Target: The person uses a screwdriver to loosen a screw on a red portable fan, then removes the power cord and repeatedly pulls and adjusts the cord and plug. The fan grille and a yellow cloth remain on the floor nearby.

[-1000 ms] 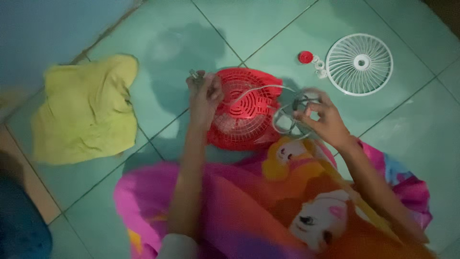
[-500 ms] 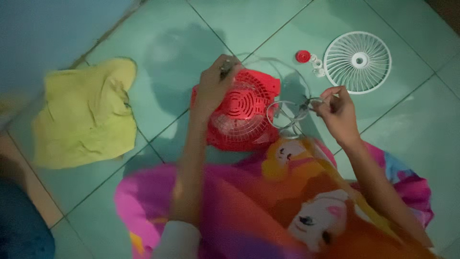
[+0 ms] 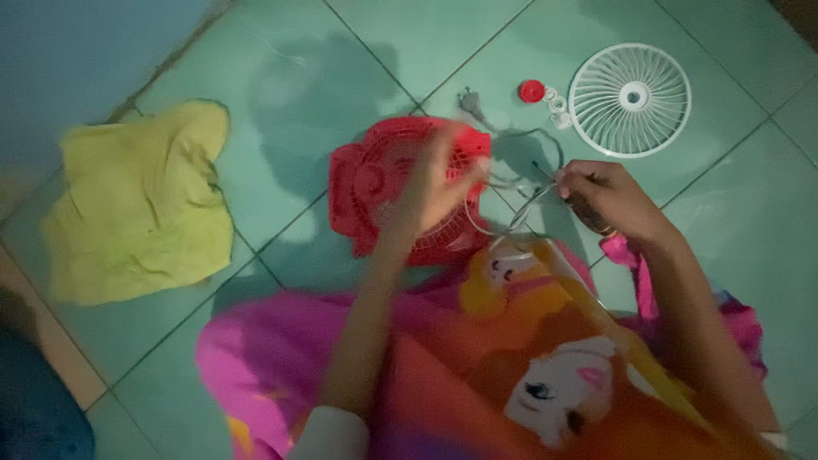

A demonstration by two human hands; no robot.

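A: What's lying where?
B: Yellow cloth [image 3: 141, 204] lying left; red fan body [image 3: 400, 192] centre; white fan grille [image 3: 630, 99] upper right.
A: Hands?
B: Left hand [image 3: 434, 183] blurring over fan body, grip unclear. Right hand [image 3: 609, 200] pinching white cord [image 3: 515, 183].

Both arms reach forward from the bottom of the view, forearms bare. The left hand [image 3: 434, 183] is blurred, held out ahead with the fingers loosely spread and pointing away; whether it grips anything cannot be told. The left forearm rises steeply from a white cuff near the bottom edge. The right hand [image 3: 609, 200] is curled, fingertips pinched together toward the left, wrist bent, its forearm running down to the right.
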